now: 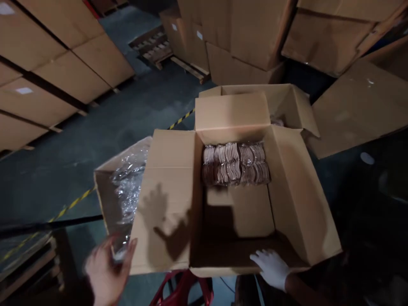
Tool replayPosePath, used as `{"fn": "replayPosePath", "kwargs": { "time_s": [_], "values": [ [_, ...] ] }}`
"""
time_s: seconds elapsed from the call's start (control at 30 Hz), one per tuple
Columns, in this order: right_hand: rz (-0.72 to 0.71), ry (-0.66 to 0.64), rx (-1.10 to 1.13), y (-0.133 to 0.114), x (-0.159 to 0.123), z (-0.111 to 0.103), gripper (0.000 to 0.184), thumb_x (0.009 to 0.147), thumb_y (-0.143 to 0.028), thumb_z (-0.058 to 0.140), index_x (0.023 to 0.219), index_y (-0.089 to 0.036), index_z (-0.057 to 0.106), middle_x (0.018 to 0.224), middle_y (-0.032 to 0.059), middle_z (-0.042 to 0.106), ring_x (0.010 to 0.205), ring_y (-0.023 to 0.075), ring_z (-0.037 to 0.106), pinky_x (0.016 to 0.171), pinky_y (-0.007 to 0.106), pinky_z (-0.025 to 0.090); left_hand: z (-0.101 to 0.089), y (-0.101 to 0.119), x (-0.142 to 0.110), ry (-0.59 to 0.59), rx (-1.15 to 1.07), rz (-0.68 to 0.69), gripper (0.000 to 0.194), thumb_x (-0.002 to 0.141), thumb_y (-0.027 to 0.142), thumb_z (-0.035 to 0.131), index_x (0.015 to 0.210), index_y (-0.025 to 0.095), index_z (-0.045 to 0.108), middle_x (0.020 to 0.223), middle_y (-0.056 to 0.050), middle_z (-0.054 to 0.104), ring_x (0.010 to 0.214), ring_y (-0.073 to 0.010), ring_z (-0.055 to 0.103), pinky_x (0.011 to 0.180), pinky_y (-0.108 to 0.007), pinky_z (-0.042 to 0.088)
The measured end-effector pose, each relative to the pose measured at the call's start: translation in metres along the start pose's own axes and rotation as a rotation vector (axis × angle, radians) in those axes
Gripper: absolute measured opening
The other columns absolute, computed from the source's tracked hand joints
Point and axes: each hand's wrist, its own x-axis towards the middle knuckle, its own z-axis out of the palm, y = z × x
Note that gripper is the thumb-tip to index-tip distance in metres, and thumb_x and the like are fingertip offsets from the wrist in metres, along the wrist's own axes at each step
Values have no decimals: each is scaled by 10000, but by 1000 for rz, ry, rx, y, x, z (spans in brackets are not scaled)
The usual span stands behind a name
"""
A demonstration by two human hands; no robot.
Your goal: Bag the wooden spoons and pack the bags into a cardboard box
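An open cardboard box (287,195) stands in front of me with its flaps spread. A clear-wrapped pack of brown wavy pieces (236,163) lies against its far inner wall. My right hand (270,267), in a white glove, rests on the box's near edge with fingers stretched out. My left hand (106,272) is bare and blurred, down by the corner of the left flap (165,199); its fingers are spread and nothing shows in them. Beside it a second open box (105,199) holds crumpled clear plastic (129,185).
Another open box (287,104) sits right behind the main one. Stacks of large cartons (51,63) line the left and the back (242,34). A wooden pallet (156,46) lies on the dark floor. Yellow-black tape (68,207) crosses the floor. A red stand (183,289) shows under the box.
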Motion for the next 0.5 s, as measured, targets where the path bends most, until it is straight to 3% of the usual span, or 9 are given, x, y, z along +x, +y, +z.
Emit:
{"fn": "replayPosePath", "kwargs": {
  "time_s": [0.03,0.07,0.13,0.23,0.37,0.5],
  "values": [
    [34,-25,9,2,-1,0,723,758,-63,619,1450,-261,686,1373,152,736,1247,417,698,1058,584,541,16,25,-11,-137,9,20,773,802,728,705,1378,215,667,1438,-194,727,1365,-474,653,1161,-657,505],
    [75,-48,20,6,-2,0,743,759,-73,629,1477,-256,677,1419,163,720,1272,426,696,1071,588,548,36,49,-22,-246,47,-60,866,827,721,671,1485,162,593,1583,-248,603,1520,-505,496,1213,-704,422],
    [140,-72,36,21,-5,4,730,784,-116,649,1503,-236,675,1503,176,676,1331,426,681,1118,564,551,80,93,-42,-449,100,-316,1006,848,700,640,1626,97,433,1748,-327,316,1645,-552,212,1207,-791,337],
    [135,-41,28,60,-11,9,603,869,-172,599,1452,-249,731,1491,137,693,1357,383,685,1151,489,562,133,137,-59,-826,9,-464,1052,926,554,648,1738,86,172,1793,-343,139,1686,-461,123,1281,-601,331],
    [119,51,-43,139,-32,-1,525,879,-212,553,1320,-319,817,1370,77,770,1241,367,756,1065,485,631,160,175,-95,-934,-97,-491,1164,865,309,703,1754,104,-20,1788,-349,106,1677,-440,186,1278,-505,338],
    [152,179,-56,232,-62,-24,490,746,-238,648,1162,-350,882,1258,70,813,1205,398,763,1078,515,630,169,228,-158,-1019,-142,-475,1244,801,286,709,1715,-22,-76,1774,-376,74,1687,-461,55,1342,-490,188]
  ]
}}
